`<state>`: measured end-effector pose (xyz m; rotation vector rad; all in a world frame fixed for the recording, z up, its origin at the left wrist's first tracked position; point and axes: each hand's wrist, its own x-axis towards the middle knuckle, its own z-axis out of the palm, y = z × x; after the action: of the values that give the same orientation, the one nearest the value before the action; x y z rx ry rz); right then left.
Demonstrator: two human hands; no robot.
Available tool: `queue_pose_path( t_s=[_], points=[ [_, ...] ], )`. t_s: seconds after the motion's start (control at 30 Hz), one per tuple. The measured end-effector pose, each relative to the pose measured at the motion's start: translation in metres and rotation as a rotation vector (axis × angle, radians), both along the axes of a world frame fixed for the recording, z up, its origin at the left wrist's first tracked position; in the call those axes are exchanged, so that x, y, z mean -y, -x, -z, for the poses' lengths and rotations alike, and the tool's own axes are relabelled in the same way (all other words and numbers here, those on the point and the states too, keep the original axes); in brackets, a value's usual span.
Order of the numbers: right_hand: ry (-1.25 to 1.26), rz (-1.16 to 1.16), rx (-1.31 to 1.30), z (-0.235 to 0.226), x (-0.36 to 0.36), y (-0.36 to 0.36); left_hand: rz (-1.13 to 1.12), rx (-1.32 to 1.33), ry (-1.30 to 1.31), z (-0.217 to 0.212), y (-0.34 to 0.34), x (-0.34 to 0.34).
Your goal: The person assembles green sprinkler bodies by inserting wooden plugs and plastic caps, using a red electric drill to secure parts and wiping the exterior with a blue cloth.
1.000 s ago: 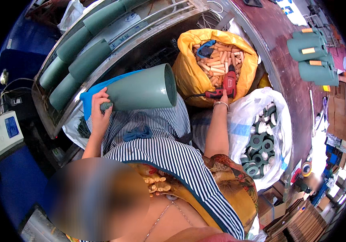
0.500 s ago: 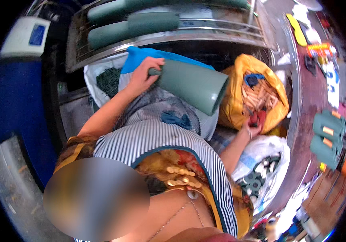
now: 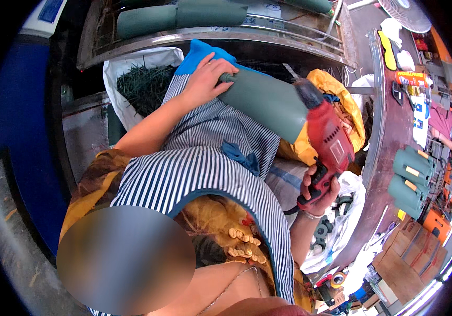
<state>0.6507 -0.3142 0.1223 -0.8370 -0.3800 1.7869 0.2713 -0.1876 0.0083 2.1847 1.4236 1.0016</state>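
Note:
My left hand [image 3: 205,79] grips the narrow end of a grey-green cone-shaped tube [image 3: 268,102] that lies across my lap on a striped apron [image 3: 199,158]. My right hand [image 3: 318,189] holds a red electric drill [image 3: 328,139] by its handle. The drill's nose points up at the wide end of the tube and sits right beside it. Whether the drill bit touches the tube is hidden.
A metal rack [image 3: 210,34] ahead holds more grey-green tubes [image 3: 184,16]. A white sack of dark green pieces [image 3: 142,84] stands at left, a yellow bag [image 3: 342,105] at right, a white bag of round fittings [image 3: 336,221] below it. Green parts [image 3: 413,179] lie on the brown bench.
My right hand has lifted the red drill out of the yellow bag area up to the wide end of the tube. The view has swung left and down.

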Motion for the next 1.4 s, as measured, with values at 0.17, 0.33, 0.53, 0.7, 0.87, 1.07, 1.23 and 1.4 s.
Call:
queue_pose_path(
  t_s=[0.17,0.33,0.53,0.7,0.87,1.07,1.23,1.4],
  points=[
    [0.053,-0.163,0.125,-0.046,-0.026,0.005,0.003,0.033,-0.045,0.007,0.006,0.004],
    [0.137,-0.265,0.228,-0.047,-0.031,0.012,-0.004,0.505,0.081,0.009,-0.013,0.003],
    [0.211,-0.277,0.193,-0.035,-0.029,0.021,0.039,0.537,0.175,0.017,-0.012,0.000],
    [0.238,-0.285,0.201,-0.036,-0.035,0.022,0.048,0.557,0.205,0.013,-0.013,0.000],
    [0.279,-0.248,0.224,-0.040,-0.037,0.028,0.045,0.529,0.196,0.012,-0.014,0.002],
    [0.297,-0.254,0.205,-0.042,-0.036,0.027,0.066,0.547,0.177,0.015,-0.013,0.001],
    [0.294,-0.260,0.218,-0.045,-0.036,0.026,0.052,0.534,0.173,0.014,-0.013,0.001],
    [0.320,-0.260,0.171,-0.048,-0.042,0.030,0.057,0.534,0.161,0.016,-0.013,0.001]
  ],
)
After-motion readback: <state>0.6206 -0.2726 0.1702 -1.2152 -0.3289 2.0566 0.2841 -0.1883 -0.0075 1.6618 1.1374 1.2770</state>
